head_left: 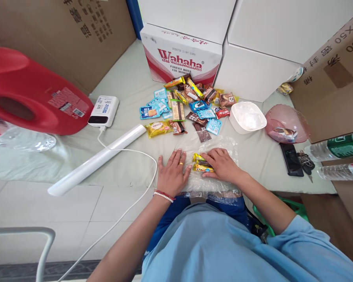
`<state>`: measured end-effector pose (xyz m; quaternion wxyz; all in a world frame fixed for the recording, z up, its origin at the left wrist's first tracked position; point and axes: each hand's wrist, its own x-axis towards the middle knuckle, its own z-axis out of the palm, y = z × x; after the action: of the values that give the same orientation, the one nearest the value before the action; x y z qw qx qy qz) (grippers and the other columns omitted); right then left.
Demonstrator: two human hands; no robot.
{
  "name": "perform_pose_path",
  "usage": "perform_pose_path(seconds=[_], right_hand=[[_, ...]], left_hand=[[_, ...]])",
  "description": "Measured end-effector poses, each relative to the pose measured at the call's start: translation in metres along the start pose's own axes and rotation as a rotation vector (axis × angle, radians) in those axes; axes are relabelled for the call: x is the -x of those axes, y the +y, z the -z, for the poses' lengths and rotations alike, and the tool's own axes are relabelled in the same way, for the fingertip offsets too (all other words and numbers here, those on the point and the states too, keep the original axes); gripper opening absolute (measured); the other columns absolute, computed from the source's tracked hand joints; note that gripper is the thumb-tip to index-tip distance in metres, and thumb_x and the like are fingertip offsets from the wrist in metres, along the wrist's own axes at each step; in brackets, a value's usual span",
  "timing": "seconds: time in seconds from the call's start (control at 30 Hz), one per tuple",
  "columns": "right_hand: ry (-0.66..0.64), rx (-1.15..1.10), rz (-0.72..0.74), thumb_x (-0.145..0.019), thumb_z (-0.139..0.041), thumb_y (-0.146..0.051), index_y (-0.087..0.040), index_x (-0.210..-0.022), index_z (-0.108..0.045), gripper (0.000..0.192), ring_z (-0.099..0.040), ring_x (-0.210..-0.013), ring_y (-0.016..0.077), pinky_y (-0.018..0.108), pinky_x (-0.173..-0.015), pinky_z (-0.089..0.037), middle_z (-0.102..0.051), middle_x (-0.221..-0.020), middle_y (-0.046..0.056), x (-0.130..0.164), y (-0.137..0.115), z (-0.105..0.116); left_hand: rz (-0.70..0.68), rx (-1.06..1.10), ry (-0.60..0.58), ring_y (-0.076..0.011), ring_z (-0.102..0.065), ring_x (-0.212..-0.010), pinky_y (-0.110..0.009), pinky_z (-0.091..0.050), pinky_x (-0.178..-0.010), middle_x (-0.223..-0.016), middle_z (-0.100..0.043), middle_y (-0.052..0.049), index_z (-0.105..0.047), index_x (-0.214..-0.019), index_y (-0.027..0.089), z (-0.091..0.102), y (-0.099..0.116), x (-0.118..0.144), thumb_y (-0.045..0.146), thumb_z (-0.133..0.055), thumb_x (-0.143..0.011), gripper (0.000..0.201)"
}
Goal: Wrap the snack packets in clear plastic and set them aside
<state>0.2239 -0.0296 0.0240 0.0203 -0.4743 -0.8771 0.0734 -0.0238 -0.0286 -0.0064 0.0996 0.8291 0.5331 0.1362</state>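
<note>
Several small snack bars [204, 168] in yellow wrappers lie side by side on a sheet of clear plastic film [191, 186]. My right hand [223, 166] grips their right ends, with thumb on the near side and fingers on the far side; it covers part of them. Just left of the bars, my left hand [172, 172] lies flat with fingers spread, pressing on the film's left part. It holds nothing. Beyond both hands is a heap of wrapped snacks [191, 98], in yellow, brown and blue packets.
A white plastic tub [248, 117] and a pink bowl [287, 124] stand right of the heap. Farther right are a phone [291, 159], keys and bottles. A roll of film [98, 159], a white power bank [103, 111] with its cable, and a red jug [32, 94] are left. Boxes stand behind.
</note>
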Motion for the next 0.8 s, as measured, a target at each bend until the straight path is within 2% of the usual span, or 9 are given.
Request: perform_pose_path(seconds=[0.13, 0.2, 0.33, 0.4, 0.47, 0.53, 0.63, 0.73, 0.8], right_hand=[[0.115, -0.142, 0.023, -0.093, -0.055, -0.073, -0.017, -0.156, -0.045, 0.085, -0.046, -0.131, 0.0364, 0.057, -0.114, -0.035, -0.054, -0.144, 0.021, 0.02, 0.0, 0.018], [0.167, -0.254, 0.047, -0.094, -0.057, -0.071, -0.02, -0.16, -0.039, 0.085, -0.045, -0.137, 0.035, 0.055, -0.116, -0.038, -0.052, -0.148, 0.02, 0.045, -0.004, 0.028], [0.091, -0.309, 0.07, -0.084, -0.07, -0.073, -0.026, -0.163, -0.036, 0.098, -0.044, -0.144, 0.037, 0.06, -0.121, -0.035, -0.051, -0.153, 0.019, 0.105, -0.023, 0.022], [0.052, -0.247, 0.036, -0.089, -0.072, -0.057, -0.029, -0.16, -0.042, 0.081, -0.047, -0.143, 0.0351, 0.063, -0.123, -0.033, -0.054, -0.153, 0.015, 0.128, -0.031, 0.002], [0.106, -0.213, -0.021, -0.097, -0.064, -0.033, -0.031, -0.151, -0.054, 0.055, -0.055, -0.136, 0.0312, 0.062, -0.119, -0.039, -0.061, -0.147, 0.013, 0.141, -0.035, -0.02], [0.213, -0.274, -0.081, -0.099, -0.055, -0.021, -0.03, -0.135, -0.066, 0.039, -0.063, -0.124, 0.0282, 0.059, -0.111, -0.048, -0.07, -0.133, 0.012, 0.144, -0.033, -0.031], [0.306, -0.539, -0.193, -0.102, -0.051, -0.026, -0.027, -0.115, -0.073, 0.025, -0.07, -0.101, 0.024, 0.047, -0.094, -0.058, -0.077, -0.107, 0.009, 0.133, -0.022, -0.022], [0.295, -0.767, -0.381, -0.103, -0.052, -0.04, -0.024, -0.101, -0.074, 0.027, -0.071, -0.087, 0.0213, 0.037, -0.081, -0.058, -0.076, -0.094, 0.007, 0.114, -0.004, 0.003], [0.295, -0.802, -0.489, -0.101, -0.055, -0.048, -0.022, -0.096, -0.074, 0.033, -0.07, -0.082, 0.0208, 0.034, -0.076, -0.056, -0.076, -0.091, 0.006, 0.1, 0.011, 0.015]], left_hand=[[0.004, 0.004, 0.135, -0.0334, -0.036, -0.156, -0.063, -0.021, -0.126, -0.166, -0.039, -0.018, -0.049, -0.154, 0.016, 0.002, -0.009, 0.008, 0.043, -0.042, -0.105, 0.056], [-0.111, 0.036, 0.174, -0.0322, -0.036, -0.156, -0.06, -0.017, -0.128, -0.162, -0.047, -0.016, -0.054, -0.151, 0.02, 0.007, -0.018, 0.014, 0.038, -0.045, -0.104, 0.051], [-0.512, 0.16, -0.059, -0.0286, -0.048, -0.149, -0.055, -0.016, -0.131, -0.152, -0.06, -0.013, -0.049, -0.155, 0.026, 0.017, -0.045, 0.026, 0.046, -0.053, -0.1, 0.059], [-0.597, 0.172, -0.156, -0.0322, -0.046, -0.149, -0.058, -0.018, -0.13, -0.156, -0.055, -0.016, -0.045, -0.157, 0.024, 0.021, -0.057, 0.028, 0.056, -0.061, -0.094, 0.073], [-0.621, 0.151, -0.204, -0.0341, -0.042, -0.152, -0.061, -0.019, -0.129, -0.162, -0.047, -0.017, -0.048, -0.155, 0.026, 0.025, -0.065, 0.029, 0.052, -0.066, -0.091, 0.071], [-0.614, 0.161, -0.238, -0.031, -0.042, -0.152, -0.059, -0.022, -0.129, -0.162, -0.047, -0.014, -0.06, -0.143, 0.029, 0.03, -0.068, 0.026, 0.037, -0.061, -0.095, 0.049], [-0.505, 0.317, -0.261, -0.0236, -0.059, -0.138, -0.05, -0.034, -0.125, -0.138, -0.07, -0.009, -0.073, -0.116, 0.027, 0.039, -0.068, 0.014, 0.029, -0.049, -0.101, 0.028], [-0.242, 0.487, -0.238, -0.021, -0.073, -0.106, -0.038, -0.053, -0.103, -0.108, -0.079, -0.006, -0.073, -0.103, 0.024, 0.045, -0.062, -0.009, 0.041, -0.048, -0.101, 0.03], [-0.05, 0.503, -0.175, -0.0214, -0.073, -0.092, -0.034, -0.056, -0.088, -0.099, -0.078, -0.005, -0.071, -0.094, 0.023, 0.044, -0.055, -0.027, 0.049, -0.052, -0.097, 0.032]])
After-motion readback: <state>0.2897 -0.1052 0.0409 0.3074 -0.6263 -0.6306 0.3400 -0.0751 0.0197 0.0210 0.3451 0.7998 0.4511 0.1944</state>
